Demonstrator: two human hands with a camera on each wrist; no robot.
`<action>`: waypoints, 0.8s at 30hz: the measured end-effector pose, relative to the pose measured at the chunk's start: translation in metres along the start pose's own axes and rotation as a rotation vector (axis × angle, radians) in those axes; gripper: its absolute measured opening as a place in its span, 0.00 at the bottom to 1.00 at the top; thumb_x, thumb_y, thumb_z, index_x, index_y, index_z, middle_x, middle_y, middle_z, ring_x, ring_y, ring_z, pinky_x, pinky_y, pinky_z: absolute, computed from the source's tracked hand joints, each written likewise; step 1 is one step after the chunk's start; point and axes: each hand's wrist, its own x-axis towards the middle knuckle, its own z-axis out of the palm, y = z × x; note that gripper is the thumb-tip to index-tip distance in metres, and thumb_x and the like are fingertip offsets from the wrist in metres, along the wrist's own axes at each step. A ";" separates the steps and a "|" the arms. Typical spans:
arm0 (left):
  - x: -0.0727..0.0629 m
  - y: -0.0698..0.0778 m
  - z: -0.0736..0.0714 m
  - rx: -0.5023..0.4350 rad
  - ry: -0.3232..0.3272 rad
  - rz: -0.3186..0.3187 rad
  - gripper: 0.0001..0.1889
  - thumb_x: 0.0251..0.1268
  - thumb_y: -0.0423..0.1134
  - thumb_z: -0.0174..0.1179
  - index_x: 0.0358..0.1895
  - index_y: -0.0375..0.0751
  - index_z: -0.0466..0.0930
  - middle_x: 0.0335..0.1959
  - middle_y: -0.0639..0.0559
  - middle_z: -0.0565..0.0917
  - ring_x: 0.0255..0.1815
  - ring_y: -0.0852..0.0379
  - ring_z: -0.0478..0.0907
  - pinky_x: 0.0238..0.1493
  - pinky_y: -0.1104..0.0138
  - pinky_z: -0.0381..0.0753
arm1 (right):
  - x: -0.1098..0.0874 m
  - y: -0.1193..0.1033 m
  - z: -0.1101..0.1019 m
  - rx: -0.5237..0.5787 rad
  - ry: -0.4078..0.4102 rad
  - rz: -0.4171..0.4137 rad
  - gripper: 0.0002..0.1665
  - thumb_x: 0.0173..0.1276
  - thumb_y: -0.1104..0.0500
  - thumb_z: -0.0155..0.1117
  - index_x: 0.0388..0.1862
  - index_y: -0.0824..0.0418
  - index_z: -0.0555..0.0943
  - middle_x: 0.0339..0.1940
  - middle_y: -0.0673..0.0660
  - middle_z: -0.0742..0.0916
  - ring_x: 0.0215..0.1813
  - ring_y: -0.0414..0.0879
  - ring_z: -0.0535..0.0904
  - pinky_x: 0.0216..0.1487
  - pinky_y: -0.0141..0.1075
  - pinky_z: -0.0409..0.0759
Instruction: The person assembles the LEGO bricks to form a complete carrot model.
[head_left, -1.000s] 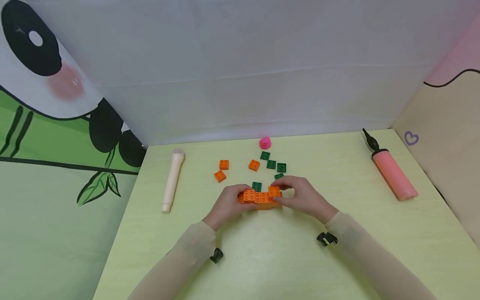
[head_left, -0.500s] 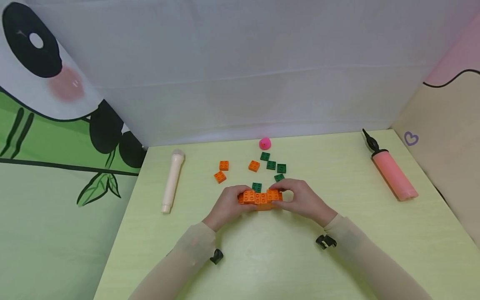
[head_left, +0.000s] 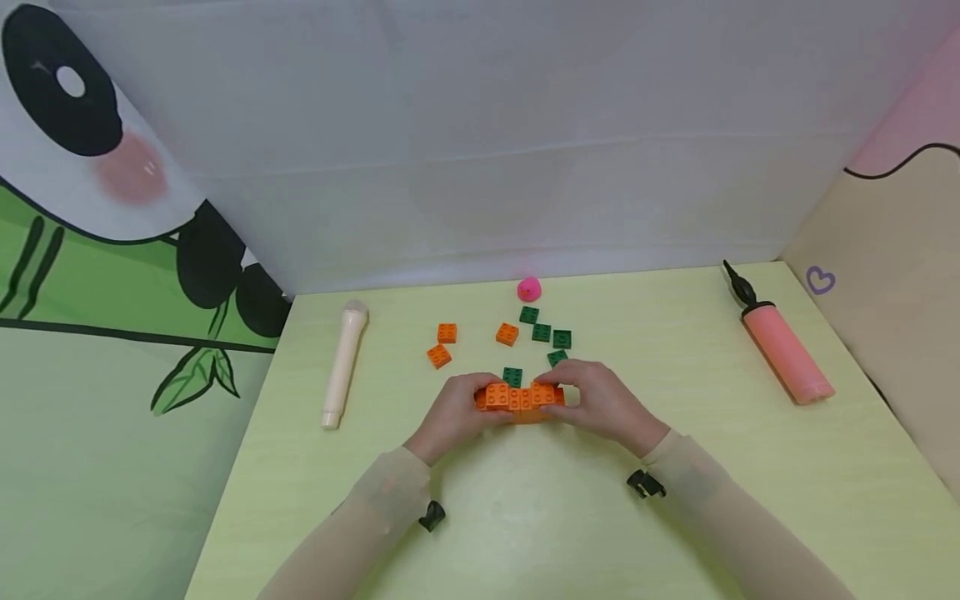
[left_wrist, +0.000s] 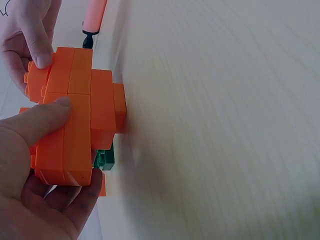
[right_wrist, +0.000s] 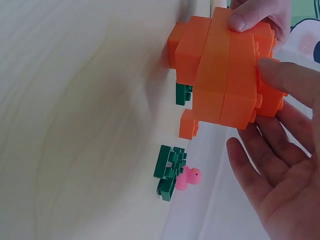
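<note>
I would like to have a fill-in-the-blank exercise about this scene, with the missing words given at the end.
The left hand and the right hand hold a brick structure coloured ____.
In the head view, ____ loose bricks of this same colour lie on the table.
The pink pump has a nozzle coloured ____.

Missing words: orange; three; black.

Stacked into a stepped orange brick assembly (head_left: 527,403)
Held upright between left hand (head_left: 459,414) and right hand (head_left: 603,400), studs up, narrowing downward, raised at both ends.
</note>
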 end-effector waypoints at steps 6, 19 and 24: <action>0.000 -0.001 0.000 0.000 -0.001 0.001 0.23 0.58 0.42 0.80 0.56 0.44 0.87 0.52 0.54 0.86 0.51 0.54 0.79 0.59 0.57 0.80 | 0.002 -0.001 0.002 -0.016 0.010 0.004 0.22 0.60 0.60 0.83 0.54 0.56 0.90 0.45 0.46 0.89 0.44 0.43 0.81 0.50 0.51 0.84; 0.000 0.002 -0.002 0.003 -0.012 -0.004 0.23 0.57 0.41 0.80 0.56 0.44 0.88 0.53 0.54 0.87 0.52 0.55 0.80 0.59 0.57 0.79 | 0.005 -0.002 0.004 -0.006 0.003 0.087 0.22 0.56 0.57 0.86 0.50 0.56 0.92 0.42 0.46 0.89 0.43 0.44 0.81 0.51 0.51 0.83; 0.001 0.002 -0.004 -0.007 -0.024 -0.012 0.22 0.58 0.41 0.80 0.56 0.46 0.88 0.52 0.57 0.87 0.50 0.55 0.79 0.58 0.58 0.79 | 0.004 -0.002 0.006 -0.005 0.006 0.098 0.21 0.56 0.59 0.86 0.50 0.57 0.91 0.42 0.47 0.89 0.43 0.45 0.81 0.51 0.50 0.83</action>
